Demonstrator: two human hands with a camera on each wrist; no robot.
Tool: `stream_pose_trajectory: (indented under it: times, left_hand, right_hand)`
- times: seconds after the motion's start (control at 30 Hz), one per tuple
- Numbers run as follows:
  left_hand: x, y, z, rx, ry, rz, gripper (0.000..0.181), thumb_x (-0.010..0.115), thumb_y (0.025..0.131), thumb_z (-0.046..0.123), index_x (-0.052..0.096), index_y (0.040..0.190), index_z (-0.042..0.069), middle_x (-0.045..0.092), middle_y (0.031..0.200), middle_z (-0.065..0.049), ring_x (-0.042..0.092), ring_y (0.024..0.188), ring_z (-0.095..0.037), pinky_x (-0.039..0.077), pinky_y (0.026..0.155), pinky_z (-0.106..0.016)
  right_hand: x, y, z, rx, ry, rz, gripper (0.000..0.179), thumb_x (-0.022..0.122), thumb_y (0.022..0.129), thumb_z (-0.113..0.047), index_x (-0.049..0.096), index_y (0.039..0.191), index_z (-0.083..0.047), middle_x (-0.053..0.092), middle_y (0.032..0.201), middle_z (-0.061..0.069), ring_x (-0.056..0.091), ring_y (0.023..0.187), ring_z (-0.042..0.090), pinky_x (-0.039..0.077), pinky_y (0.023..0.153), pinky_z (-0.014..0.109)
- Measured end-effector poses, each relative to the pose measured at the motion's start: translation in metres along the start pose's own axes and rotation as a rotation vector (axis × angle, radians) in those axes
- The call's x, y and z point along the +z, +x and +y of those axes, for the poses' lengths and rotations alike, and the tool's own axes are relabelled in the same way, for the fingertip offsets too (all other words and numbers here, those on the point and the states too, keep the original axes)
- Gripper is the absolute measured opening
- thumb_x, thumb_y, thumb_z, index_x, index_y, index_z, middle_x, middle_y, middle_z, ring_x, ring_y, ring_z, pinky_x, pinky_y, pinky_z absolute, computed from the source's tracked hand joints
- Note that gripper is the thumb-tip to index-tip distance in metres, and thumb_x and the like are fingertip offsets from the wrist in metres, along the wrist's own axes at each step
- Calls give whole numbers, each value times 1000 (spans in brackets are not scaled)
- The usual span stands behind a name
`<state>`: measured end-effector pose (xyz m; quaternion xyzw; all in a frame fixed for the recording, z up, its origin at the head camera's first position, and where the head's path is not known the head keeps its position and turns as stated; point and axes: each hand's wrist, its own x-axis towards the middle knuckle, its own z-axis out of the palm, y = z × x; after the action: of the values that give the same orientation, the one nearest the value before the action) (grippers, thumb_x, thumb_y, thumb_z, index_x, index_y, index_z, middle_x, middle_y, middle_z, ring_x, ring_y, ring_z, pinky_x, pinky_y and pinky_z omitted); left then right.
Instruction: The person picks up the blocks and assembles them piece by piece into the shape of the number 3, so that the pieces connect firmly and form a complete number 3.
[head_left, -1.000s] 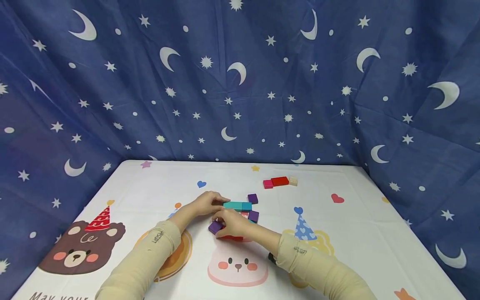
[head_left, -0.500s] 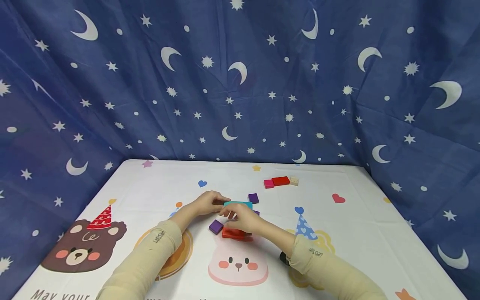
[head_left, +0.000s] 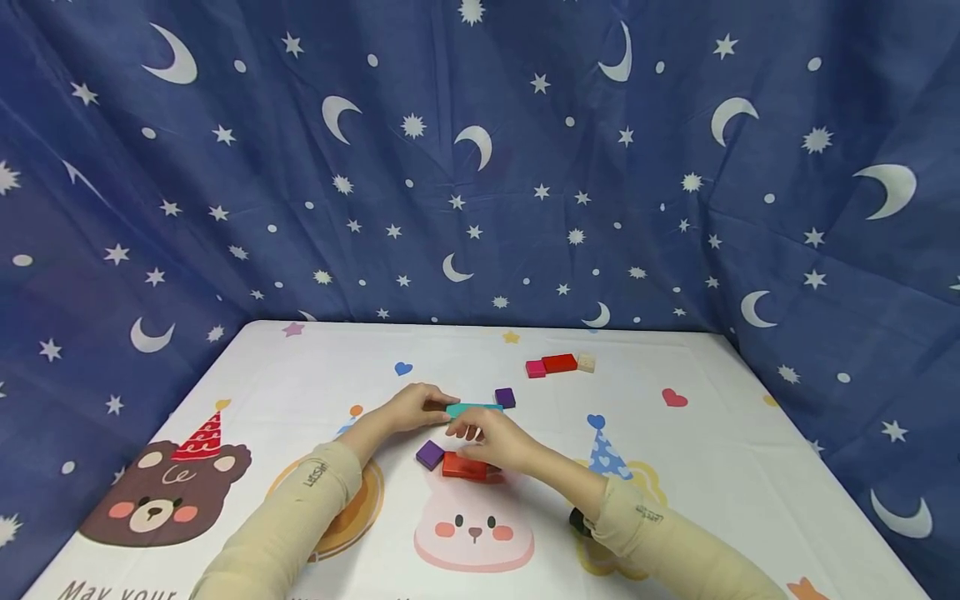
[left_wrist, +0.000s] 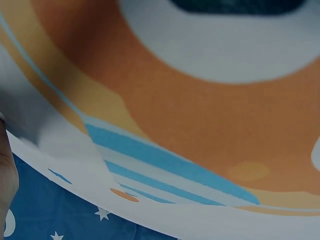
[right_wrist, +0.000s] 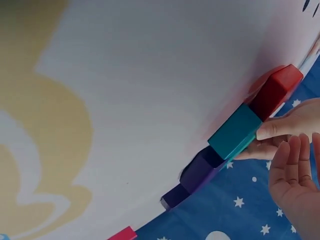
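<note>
In the head view my left hand (head_left: 416, 407) pinches the left end of a long teal block (head_left: 471, 410) between thumb and forefinger. My right hand (head_left: 498, 440) hovers just in front with loosely bent fingers and nothing in them. Its fingers (right_wrist: 294, 165) also show in the right wrist view. A red block (head_left: 463, 467) lies below the right hand, and a purple block (head_left: 431, 454) sits at its left. Another purple block (head_left: 505, 398) is past the teal block's right end. The right wrist view shows a nearer teal block (right_wrist: 235, 132), which the right hand hides in the head view.
Farther back right, a pink block (head_left: 536, 369), a red block (head_left: 559, 363) and a cream block (head_left: 586, 362) stand in a row. The white cloth (head_left: 360, 358) has printed animals. A blue curtain (head_left: 480, 208) closes off the back and sides.
My right hand has let go of the left purple block and drawn back to the right, its fingers loosening. The red block shows more fully now. My left hand stays in place.
</note>
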<state>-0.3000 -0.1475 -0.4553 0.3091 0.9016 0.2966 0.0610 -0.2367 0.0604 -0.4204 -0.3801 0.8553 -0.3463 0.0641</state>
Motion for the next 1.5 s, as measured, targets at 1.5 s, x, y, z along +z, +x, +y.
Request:
stream_pose_trajectory:
  times: [1.5]
  left_hand:
    - [4, -6, 2, -32, -91, 17, 32, 61, 91, 15, 62, 122, 4, 64, 116, -15, 58, 109, -28, 46, 96, -43]
  right_hand:
    - [-62, -22, 56, 256, -287, 253, 23, 70, 82, -6, 66, 104, -1, 66, 101, 13, 60, 91, 26, 52, 84, 41]
